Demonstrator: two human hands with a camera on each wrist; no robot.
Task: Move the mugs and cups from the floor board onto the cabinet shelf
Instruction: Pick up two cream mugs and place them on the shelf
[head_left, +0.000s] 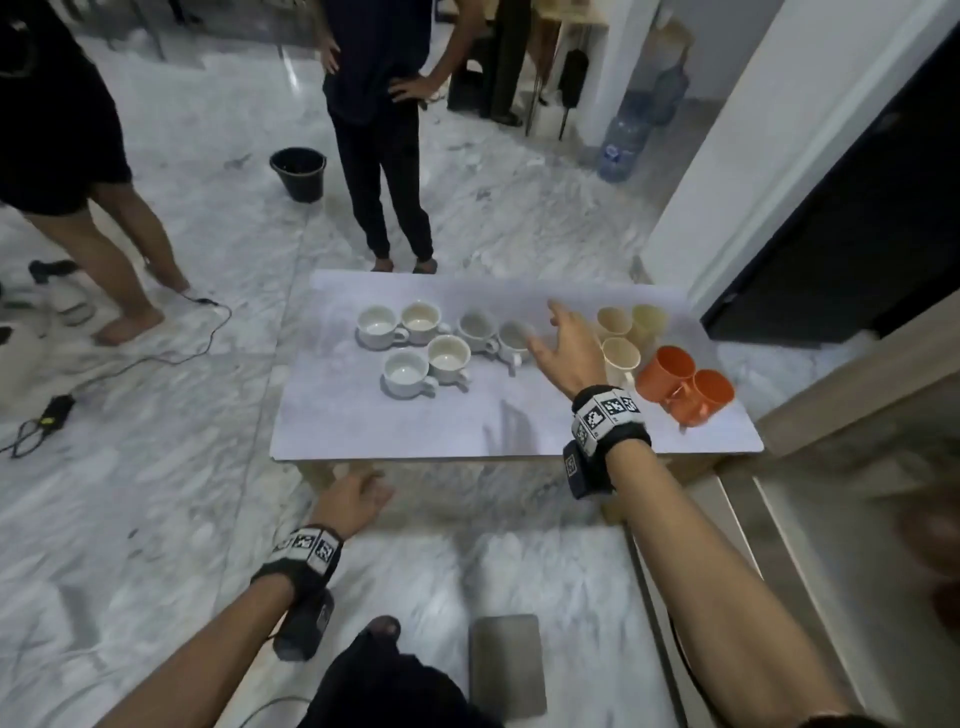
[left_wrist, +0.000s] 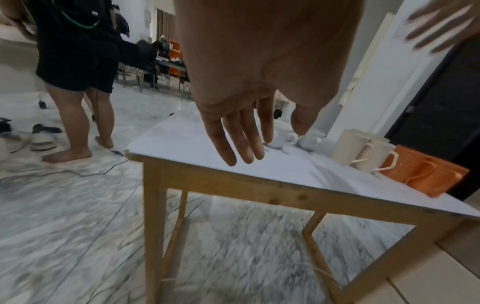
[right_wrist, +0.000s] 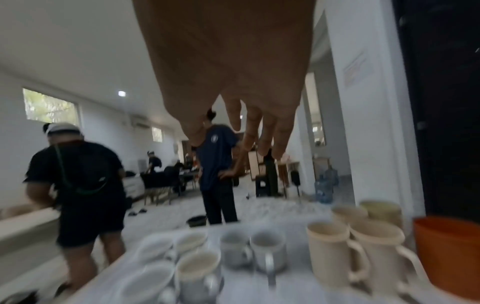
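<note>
A white board (head_left: 395, 426) on a low wooden frame carries several white and grey cups (head_left: 405, 371) on its left and middle. Three cream mugs (head_left: 621, 358) and two orange mugs (head_left: 665, 371) stand at its right. My right hand (head_left: 563, 340) hovers open above the board between the grey cups (head_left: 514, 335) and the cream mugs, fingers spread, holding nothing. My left hand (head_left: 358, 493) hangs open just in front of the board's near edge, empty. The left wrist view shows the left hand's fingers (left_wrist: 239, 135) straight over the board's corner (left_wrist: 135, 153).
Two people stand on the marble floor beyond the board, one by a black bucket (head_left: 298, 174). Cables (head_left: 130, 358) run across the floor at left. Water jugs (head_left: 621, 143) sit by a white wall. A cabinet edge (head_left: 831, 415) lies at right.
</note>
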